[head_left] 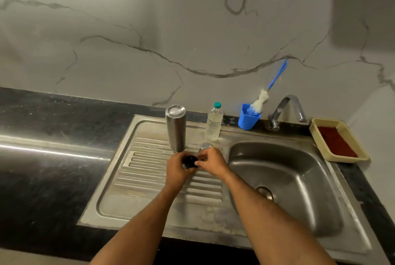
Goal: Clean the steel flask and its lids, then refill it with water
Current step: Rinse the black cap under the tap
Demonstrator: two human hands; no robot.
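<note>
Steel flask (176,128) stands cylindrical; both hands grip round black lid (190,161).

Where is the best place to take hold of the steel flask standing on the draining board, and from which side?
Probably grip the steel flask around the middle of its round body, coming from the front with fingers wrapping the sides. It stands upright on the draining board, tall and smooth, with no handle. The plastic bottle stands close on its right, so the front and left approach looks freer.

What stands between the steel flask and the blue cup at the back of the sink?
In the head view, a clear plastic bottle with a teal cap stands between the steel flask and the blue cup.
</note>
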